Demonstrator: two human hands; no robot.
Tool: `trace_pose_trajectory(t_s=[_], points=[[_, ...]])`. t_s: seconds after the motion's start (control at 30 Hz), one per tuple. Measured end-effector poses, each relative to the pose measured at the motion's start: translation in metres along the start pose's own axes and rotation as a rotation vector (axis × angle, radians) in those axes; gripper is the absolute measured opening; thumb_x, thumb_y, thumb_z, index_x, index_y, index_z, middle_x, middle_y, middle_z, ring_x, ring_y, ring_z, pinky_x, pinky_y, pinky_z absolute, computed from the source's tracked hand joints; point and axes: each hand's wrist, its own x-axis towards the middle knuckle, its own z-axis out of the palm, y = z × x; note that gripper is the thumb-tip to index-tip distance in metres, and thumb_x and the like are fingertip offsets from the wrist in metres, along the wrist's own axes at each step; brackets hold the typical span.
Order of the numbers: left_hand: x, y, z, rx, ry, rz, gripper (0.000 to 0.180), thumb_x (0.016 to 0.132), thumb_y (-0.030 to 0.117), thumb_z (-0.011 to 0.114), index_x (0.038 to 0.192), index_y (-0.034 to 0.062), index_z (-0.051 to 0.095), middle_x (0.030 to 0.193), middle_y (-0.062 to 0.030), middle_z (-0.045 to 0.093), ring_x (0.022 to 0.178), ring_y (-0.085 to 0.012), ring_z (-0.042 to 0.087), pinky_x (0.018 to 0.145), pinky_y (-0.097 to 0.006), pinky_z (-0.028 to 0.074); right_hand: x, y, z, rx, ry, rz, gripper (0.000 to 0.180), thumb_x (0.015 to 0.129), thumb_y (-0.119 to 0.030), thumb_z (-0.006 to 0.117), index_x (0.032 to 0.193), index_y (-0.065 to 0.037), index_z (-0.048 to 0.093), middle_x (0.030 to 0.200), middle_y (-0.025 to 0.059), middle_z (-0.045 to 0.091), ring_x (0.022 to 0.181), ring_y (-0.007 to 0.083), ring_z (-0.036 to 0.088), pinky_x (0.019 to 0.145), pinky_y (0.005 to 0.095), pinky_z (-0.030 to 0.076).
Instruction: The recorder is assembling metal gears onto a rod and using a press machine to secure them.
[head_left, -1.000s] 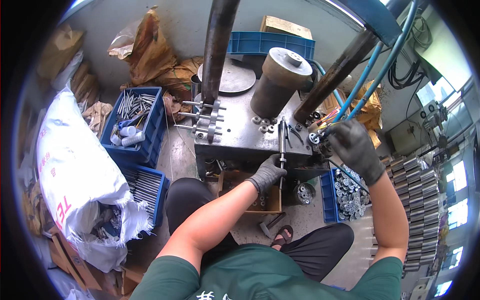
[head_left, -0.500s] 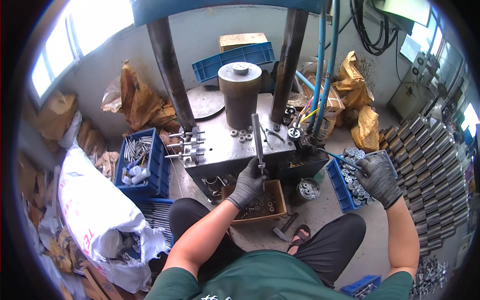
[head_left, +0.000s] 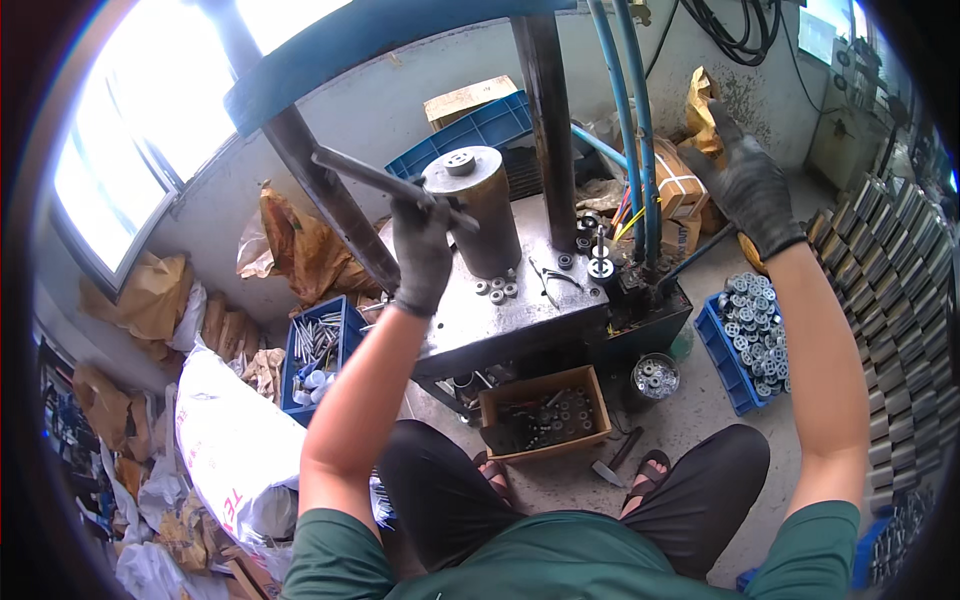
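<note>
My left hand (head_left: 422,250), in a dark grey glove, is closed around a long grey metal bar (head_left: 362,171). It holds the bar slanted in front of the left press column (head_left: 325,185), beside the thick metal cylinder (head_left: 490,225). My right hand (head_left: 755,195), also gloved, is raised at the far right with its fingers stretched out and nothing in them. Below it, the dark lever (head_left: 705,248) of the press stands apart from the hand. Small metal rings (head_left: 497,291), pliers (head_left: 548,278) and a spoked disc (head_left: 600,268) rest on the press table (head_left: 470,325).
A blue bin (head_left: 728,365) of round spoked parts stands right, beside stacked metal cylinders (head_left: 880,300). On the floor are a cardboard box (head_left: 548,446) of small parts, a metal bucket (head_left: 632,395) and a hammer (head_left: 618,458). Left are a blue bin (head_left: 350,335) and white sack (head_left: 235,430).
My left hand has lifted the bar up and left, tilting it from upright to slanted. My right hand has let go of the lever and risen. The view has shifted.
</note>
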Motion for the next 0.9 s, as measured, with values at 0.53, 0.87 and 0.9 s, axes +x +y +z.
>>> trace_pose_trajectory(t_s=[0.53,0.87,0.9], points=[[0.159,-0.043,-0.008,0.428,0.169,-0.139,0.030,0.095,-0.009,0.056,0.120,0.0048,0.045,0.099,-0.0114,0.058,0.080,-0.0243,0.072,0.066,-0.036,0.066,0.023,-0.009,0.005,-0.018,-0.375,0.194,0.035,0.094,-0.033,0.059,0.115,-0.010,0.074,0.107,0.0179,0.074,0.102,0.0346,0.071,0.093,0.0445,0.055],[0.178,-0.050,-0.016,0.709,-0.004,-0.019,0.030,0.091,0.006,0.071,0.117,0.0019,0.058,0.086,-0.0139,0.070,0.072,-0.0197,0.072,0.064,-0.035,0.059,0.023,-0.008,0.003,0.027,-0.375,0.179,0.035,0.093,-0.031,0.061,0.118,-0.011,0.073,0.106,0.0181,0.075,0.102,0.0338,0.071,0.094,0.0440,0.055],[0.177,-0.049,-0.014,0.708,-0.002,-0.022,0.030,0.091,0.006,0.071,0.117,0.0019,0.058,0.086,-0.0139,0.070,0.072,-0.0197,0.072,0.064,-0.035,0.059,0.021,-0.010,0.001,0.028,-0.364,0.192,0.034,0.093,-0.031,0.061,0.117,-0.010,0.073,0.105,0.0182,0.075,0.102,0.0338,0.072,0.094,0.0442,0.055]])
